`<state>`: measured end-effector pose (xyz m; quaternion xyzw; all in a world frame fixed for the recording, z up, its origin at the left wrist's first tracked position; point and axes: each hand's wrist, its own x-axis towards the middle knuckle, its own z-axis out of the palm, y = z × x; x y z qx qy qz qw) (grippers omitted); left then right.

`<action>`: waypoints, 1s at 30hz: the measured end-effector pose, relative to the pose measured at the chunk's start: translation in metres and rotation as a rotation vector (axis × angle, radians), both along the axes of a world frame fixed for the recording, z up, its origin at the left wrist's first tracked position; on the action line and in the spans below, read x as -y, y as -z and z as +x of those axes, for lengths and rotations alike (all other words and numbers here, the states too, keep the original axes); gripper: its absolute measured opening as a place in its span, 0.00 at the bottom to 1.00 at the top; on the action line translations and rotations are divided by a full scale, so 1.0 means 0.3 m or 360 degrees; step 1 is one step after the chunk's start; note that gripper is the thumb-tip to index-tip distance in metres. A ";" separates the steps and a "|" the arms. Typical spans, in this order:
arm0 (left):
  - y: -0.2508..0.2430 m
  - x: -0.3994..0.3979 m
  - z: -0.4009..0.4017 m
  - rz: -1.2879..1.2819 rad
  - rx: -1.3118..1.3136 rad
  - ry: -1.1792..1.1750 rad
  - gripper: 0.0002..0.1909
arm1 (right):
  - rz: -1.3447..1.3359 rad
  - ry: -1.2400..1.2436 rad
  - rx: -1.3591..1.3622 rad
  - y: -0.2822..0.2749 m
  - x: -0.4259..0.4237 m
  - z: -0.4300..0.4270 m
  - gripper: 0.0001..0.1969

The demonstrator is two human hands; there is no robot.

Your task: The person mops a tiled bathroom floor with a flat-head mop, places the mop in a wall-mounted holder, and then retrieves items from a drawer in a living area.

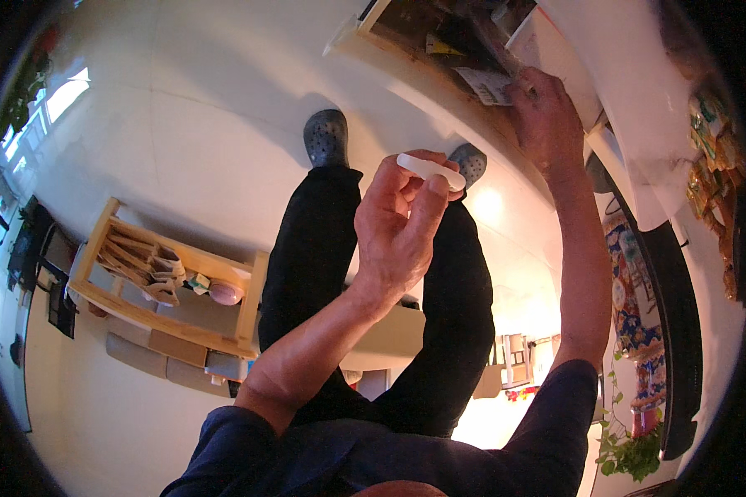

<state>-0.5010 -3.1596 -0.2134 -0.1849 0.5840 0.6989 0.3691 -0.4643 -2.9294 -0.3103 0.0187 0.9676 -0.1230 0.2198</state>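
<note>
Near the middle of the view, my left hand [398,230] pinches a small white elongated object [431,172] between thumb and fingers; its exact kind cannot be told. My right hand [544,118] reaches to an open drawer [410,81] at the upper right. Its fingers are bent down over the drawer's contents, and whether they hold anything is hidden. Beside those fingers lies a printed paper [486,86] bearing writing. A yellow and black item [442,46] lies farther in, among dark and clear things.
A wooden-framed table [168,323] with a pink round object [225,293] stands at the left. A black television [668,323] and a patterned vase [640,310] are at the right, near a green plant [631,456]. My shoes [326,138] stand on the pale floor.
</note>
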 end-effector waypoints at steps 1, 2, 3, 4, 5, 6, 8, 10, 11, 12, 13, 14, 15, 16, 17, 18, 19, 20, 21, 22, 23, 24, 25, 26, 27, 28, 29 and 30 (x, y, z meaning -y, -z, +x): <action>-0.007 -0.005 -0.009 -0.0021 -0.0007 0.0027 0.14 | 0.0001 0.0004 -0.0013 0.005 -0.001 -0.003 0.13; -0.012 -0.008 -0.017 -0.0022 -0.0022 0.0031 0.14 | -0.0034 0.0006 0.0016 0.009 -0.003 -0.008 0.14; -0.017 -0.008 -0.023 -0.0018 -0.0018 0.0024 0.14 | -0.0068 0.0009 0.0046 0.014 -0.001 -0.009 0.14; -0.022 -0.009 -0.031 -0.0014 -0.0017 0.0017 0.15 | -0.0068 0.0014 0.0030 0.028 0.001 -0.013 0.14; -0.028 -0.005 -0.045 -0.0015 -0.0035 0.0022 0.15 | -0.0074 -0.0060 -0.0105 0.051 0.003 -0.019 0.14; -0.022 0.003 -0.066 0.0012 -0.0098 0.0008 0.15 | -0.0077 -0.0138 -0.0245 0.077 0.006 -0.027 0.13; -0.045 0.007 -0.120 -0.0028 -0.0204 -0.0006 0.16 | -0.0045 -0.0127 -0.0142 0.101 0.032 -0.045 0.11; -0.076 0.045 -0.181 -0.0007 -0.0183 -0.0042 0.18 | 0.0001 -0.0120 -0.0049 0.123 0.049 -0.072 0.10; -0.081 0.066 -0.205 0.0002 -0.0160 -0.0075 0.19 | -0.0017 -0.0129 -0.0132 0.142 0.054 -0.079 0.08; -0.093 0.079 -0.230 0.0094 -0.0161 -0.0162 0.19 | -0.0015 -0.0138 -0.0197 0.144 0.049 -0.077 0.06; -0.108 0.093 -0.251 0.0156 -0.0167 -0.0248 0.20 | -0.0015 -0.0138 -0.0216 0.144 0.058 -0.079 0.06; -0.119 0.098 -0.270 0.0250 -0.0208 -0.0314 0.20 | 0.0027 -0.0115 -0.0245 0.134 0.064 -0.080 0.07; -0.126 0.107 -0.288 0.0339 -0.0253 -0.0379 0.20 | 0.0062 -0.0093 -0.0277 0.139 0.074 -0.075 0.07; -0.148 0.119 -0.311 0.0498 -0.0138 -0.0384 0.20 | 0.0056 -0.0088 -0.0308 0.145 0.076 -0.062 0.07; -0.174 0.129 -0.337 0.0656 -0.0019 -0.0383 0.20 | 0.0128 -0.0111 -0.0280 0.155 0.076 -0.044 0.07; -0.204 0.122 -0.363 0.0581 0.0029 -0.0285 0.18 | 0.0207 -0.0147 -0.0253 0.177 0.068 -0.032 0.08; -0.232 0.108 -0.388 0.0512 0.0078 -0.0174 0.16 | 0.0212 -0.0139 -0.0275 0.190 0.059 -0.017 0.08; -0.236 0.115 -0.416 0.0427 -0.0125 0.0026 0.16 | 0.0197 -0.0080 -0.0313 0.189 0.061 -0.018 0.08; -0.165 0.100 -0.448 0.0365 -0.0417 0.0265 0.15 | 0.0205 0.0010 -0.0330 0.208 0.046 0.003 0.08; -0.123 0.127 -0.496 0.0266 -0.0751 0.0450 0.14 | 0.0201 0.0008 -0.0363 0.200 0.058 -0.024 0.08; -0.027 0.116 -0.537 0.0231 -0.0996 0.0655 0.14 | 0.0195 -0.0013 -0.0285 0.198 0.040 -0.011 0.08; 0.019 0.115 -0.574 0.0139 -0.1261 0.0823 0.13 | 0.0135 -0.0071 -0.0261 0.190 0.048 -0.030 0.09; 0.073 0.106 -0.601 0.0099 -0.1429 0.0963 0.13 | 0.0129 -0.0062 -0.0301 0.190 0.053 -0.033 0.09; 0.147 0.087 -0.613 0.0087 -0.1468 0.1078 0.12 | 0.0099 -0.0114 -0.0389 0.200 0.049 -0.028 0.09; 0.210 0.070 -0.612 0.0062 -0.1424 0.1175 0.12 | 0.0065 -0.0170 -0.0483 0.206 0.050 -0.024 0.09; 0.252 0.047 -0.599 0.0030 -0.1382 0.1267 0.10 | 0.0086 -0.0160 -0.0505 0.210 0.045 -0.014 0.09; 0.315 0.022 -0.584 0.0005 -0.1330 0.1362 0.10 | 0.0125 -0.0084 -0.0395 0.219 0.043 0.001 0.10; 0.309 0.004 -0.551 -0.0163 -0.1334 0.1479 0.09 | 0.0158 0.0003 -0.0275 0.205 0.049 0.018 0.12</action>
